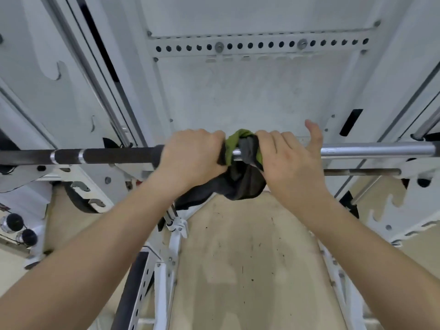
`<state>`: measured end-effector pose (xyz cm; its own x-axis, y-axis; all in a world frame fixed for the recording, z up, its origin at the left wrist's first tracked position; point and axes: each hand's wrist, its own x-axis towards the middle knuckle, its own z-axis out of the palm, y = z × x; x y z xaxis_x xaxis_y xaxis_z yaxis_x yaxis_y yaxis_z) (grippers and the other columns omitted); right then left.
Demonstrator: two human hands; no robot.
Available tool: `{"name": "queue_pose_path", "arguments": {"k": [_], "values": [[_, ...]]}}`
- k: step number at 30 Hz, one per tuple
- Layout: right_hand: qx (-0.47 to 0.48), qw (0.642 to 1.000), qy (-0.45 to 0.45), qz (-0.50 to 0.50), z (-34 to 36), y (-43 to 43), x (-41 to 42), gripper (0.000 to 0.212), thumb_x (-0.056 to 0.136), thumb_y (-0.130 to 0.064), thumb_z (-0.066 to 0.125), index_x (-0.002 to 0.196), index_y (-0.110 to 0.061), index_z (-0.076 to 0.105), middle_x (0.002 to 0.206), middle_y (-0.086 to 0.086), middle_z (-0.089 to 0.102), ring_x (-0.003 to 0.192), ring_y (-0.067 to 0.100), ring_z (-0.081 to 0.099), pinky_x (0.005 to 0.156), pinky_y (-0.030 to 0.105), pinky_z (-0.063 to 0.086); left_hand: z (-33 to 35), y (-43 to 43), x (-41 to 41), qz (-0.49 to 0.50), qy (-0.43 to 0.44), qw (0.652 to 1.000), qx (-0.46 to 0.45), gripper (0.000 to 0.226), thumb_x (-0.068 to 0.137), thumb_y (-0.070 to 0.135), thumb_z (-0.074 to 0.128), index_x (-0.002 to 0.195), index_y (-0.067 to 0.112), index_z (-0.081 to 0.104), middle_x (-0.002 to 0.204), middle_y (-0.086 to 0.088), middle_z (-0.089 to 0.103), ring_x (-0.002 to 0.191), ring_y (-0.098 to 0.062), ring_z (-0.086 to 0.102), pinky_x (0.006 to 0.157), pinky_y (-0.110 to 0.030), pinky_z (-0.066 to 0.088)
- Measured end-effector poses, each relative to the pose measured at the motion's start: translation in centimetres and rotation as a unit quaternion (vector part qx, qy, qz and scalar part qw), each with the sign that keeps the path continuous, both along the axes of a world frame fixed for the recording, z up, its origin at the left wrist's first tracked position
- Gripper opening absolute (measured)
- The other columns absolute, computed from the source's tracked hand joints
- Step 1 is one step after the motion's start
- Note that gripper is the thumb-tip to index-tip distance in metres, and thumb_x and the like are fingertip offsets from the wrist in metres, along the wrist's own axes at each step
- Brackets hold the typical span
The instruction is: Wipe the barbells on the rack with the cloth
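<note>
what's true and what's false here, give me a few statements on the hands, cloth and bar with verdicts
1. The left hand and right hand are both on the bar. True.
2. The cloth is red. False: it is green and dark.
3. The cloth is bunched around the bar between the two hands. True.
4. The right thumb is tucked under the bar. False: it sticks up, off the bar.
5. The bar lies on the floor. False: it runs across the rack, above the bench.
</note>
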<state>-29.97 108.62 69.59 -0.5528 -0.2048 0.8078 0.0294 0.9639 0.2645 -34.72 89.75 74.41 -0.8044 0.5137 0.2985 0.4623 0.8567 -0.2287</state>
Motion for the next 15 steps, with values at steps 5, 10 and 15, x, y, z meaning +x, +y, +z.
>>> {"name": "queue_pose_path", "arguments": {"k": [5, 10, 15], "values": [[-0.009, 0.991, -0.100, -0.092, -0.3, 10.3, 2.1, 0.029, 0.090, -0.007, 0.064, 0.117, -0.007, 0.055, 0.087, 0.005, 0.057, 0.084, 0.028, 0.056, 0.116, 0.062, 0.023, 0.0, 13.5, 0.9, -0.070, -0.046, 0.996, 0.019, 0.013, 0.089, 0.031, 0.055, 0.085, 0.021, 0.047, 0.062, 0.007, 0.033, 0.052, -0.020, 0.038, 0.048, -0.029, 0.021], [-0.061, 0.985, -0.127, -0.102, -0.2, 11.8, 2.7, 0.035, 0.088, -0.004, 0.066, 0.122, -0.005, 0.055, 0.095, 0.009, 0.062, 0.091, 0.033, 0.061, 0.114, 0.058, 0.023, -0.4, 16.0, 1.4, -0.088, -0.016, 0.996, 0.029, 0.013, 0.092, 0.025, 0.054, 0.087, 0.021, 0.042, 0.062, 0.006, 0.027, 0.047, -0.014, 0.024, 0.046, -0.030, 0.013], [-0.083, 0.990, -0.100, -0.057, -0.4, 5.7, 1.6, 0.032, 0.085, 0.002, 0.057, 0.117, -0.004, 0.058, 0.091, 0.008, 0.061, 0.087, 0.032, 0.060, 0.111, 0.052, 0.025, 0.0, 10.2, 0.6, -0.076, -0.044, 0.996, 0.032, 0.018, 0.090, 0.029, 0.055, 0.093, 0.022, 0.038, 0.064, 0.005, 0.028, 0.060, -0.024, 0.041, 0.054, -0.033, 0.026]]}}
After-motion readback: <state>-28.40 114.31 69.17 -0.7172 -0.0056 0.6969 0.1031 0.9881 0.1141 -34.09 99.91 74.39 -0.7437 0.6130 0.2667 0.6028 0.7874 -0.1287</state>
